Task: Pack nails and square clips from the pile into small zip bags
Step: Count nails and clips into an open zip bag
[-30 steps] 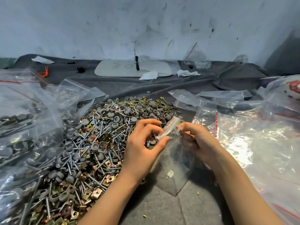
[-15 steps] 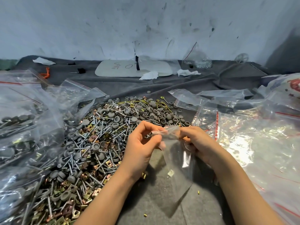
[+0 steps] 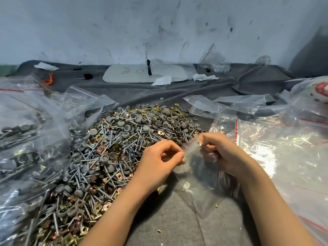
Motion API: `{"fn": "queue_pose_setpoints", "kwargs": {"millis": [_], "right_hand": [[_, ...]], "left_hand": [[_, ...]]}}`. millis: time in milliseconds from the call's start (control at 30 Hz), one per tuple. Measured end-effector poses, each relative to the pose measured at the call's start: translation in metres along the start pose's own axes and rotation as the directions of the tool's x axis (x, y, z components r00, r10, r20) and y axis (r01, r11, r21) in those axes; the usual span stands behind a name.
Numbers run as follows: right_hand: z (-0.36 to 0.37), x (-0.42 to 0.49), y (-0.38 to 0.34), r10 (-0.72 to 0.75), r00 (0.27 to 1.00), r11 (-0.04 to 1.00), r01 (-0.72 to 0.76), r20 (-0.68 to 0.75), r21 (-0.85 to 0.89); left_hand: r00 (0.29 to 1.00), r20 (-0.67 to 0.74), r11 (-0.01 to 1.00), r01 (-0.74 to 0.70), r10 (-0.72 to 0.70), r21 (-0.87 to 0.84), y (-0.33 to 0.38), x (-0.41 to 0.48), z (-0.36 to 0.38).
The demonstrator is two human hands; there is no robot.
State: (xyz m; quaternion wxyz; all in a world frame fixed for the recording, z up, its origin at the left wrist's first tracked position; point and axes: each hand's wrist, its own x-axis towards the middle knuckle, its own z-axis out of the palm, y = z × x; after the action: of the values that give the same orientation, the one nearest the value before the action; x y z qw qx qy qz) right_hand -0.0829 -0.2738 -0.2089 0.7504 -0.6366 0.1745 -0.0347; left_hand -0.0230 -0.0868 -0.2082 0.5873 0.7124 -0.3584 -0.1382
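A small clear zip bag (image 3: 200,181) hangs between both hands above the grey cloth, its mouth pinched at the top. My left hand (image 3: 158,166) grips the bag's left top edge with thumb and fingers. My right hand (image 3: 221,153) holds the right top edge. Inside the bag I can make out one small pale square piece, low down. The pile (image 3: 113,153) of nails, brass square clips and grey round caps spreads to the left of my hands.
Filled clear bags (image 3: 23,139) crowd the left side. A heap of empty zip bags with red lines (image 3: 276,153) covers the right. A white board (image 3: 145,73), paper scraps and a bag lie by the far wall. Bare grey cloth (image 3: 168,224) lies in front.
Both hands have shifted slightly right and up with the bag. The bag now hangs lower and more open below the pinched mouth.
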Motion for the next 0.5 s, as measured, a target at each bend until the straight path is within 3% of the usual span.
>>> {"fn": "queue_pose_setpoints", "kwargs": {"millis": [200, 333, 500], "right_hand": [[0.0019, 0.0014, 0.0012, 0.011, 1.000, 0.993, -0.013, -0.019, -0.115], [0.0029, -0.0004, -0.0006, 0.008, 1.000, 0.991, -0.010, -0.015, -0.133], [-0.0034, 0.0005, -0.0016, -0.024, 0.999, 0.999, 0.026, -0.028, 0.042]], "left_hand": [[0.998, 0.048, 0.987, -0.023, 0.031, -0.157, 0.0072, -0.0013, 0.0003], [0.996, 0.074, 0.943, 0.063, -0.041, -0.328, 0.0086, -0.0008, -0.0010], [0.996, 0.076, 0.992, 0.049, -0.040, -0.115, 0.0018, 0.0009, -0.0034]]}}
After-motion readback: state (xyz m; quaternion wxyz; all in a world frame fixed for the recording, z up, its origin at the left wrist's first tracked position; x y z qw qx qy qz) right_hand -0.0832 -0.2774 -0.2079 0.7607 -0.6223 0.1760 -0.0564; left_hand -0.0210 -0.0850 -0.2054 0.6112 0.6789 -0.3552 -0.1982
